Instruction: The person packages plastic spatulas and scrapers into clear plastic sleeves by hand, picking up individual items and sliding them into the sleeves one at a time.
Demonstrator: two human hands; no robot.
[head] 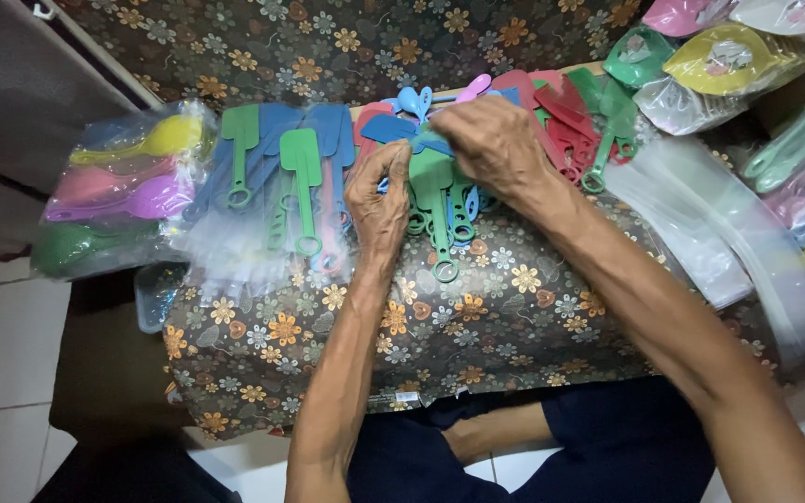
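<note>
both hands pinch one blue spatula [401, 129] (left hand [379, 200], right hand [494, 140]) mid floral cushion [477, 326]; two green spatulas [302, 182] lie toward its left edge beside one bag of spoons [128, 186].

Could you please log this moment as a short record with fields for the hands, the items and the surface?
left hand: fingers curled on blue and green plastic spatulas
right hand: over the same pile, pinching at a blue piece
surface: floral cloth over the lap
left side: bagged spatulas; bagged coloured spoons
right side: red spatulas; clear empty bags
</note>
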